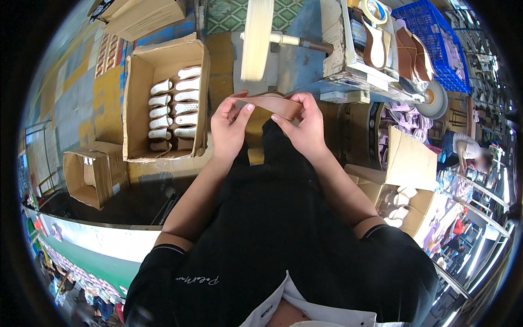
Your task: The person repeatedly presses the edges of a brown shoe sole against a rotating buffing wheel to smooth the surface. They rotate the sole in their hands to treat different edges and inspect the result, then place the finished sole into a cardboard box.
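A brown, curved shoe sole (277,106) stretches between my two hands, seen almost edge-on. My left hand (229,128) pinches its left end between thumb and fingers. Its right end is gripped by my right hand (308,126), thumb on the near side and fingers curled behind. Just beyond the sole, apart from it, stands a pale buffing wheel (257,43) on a horizontal shaft (305,43); its surface looks blurred. To the left, a cardboard box (132,109) contains several pale-faced soles (186,95) lying in two rows.
A worn bench (335,68) on the right carries more brown soles (375,48), a tape roll (376,10) and a blue crate (455,73). A grey disc (437,101) juts from it. Cardboard boxes (417,158) stand below. Another person (466,150) is farther right.
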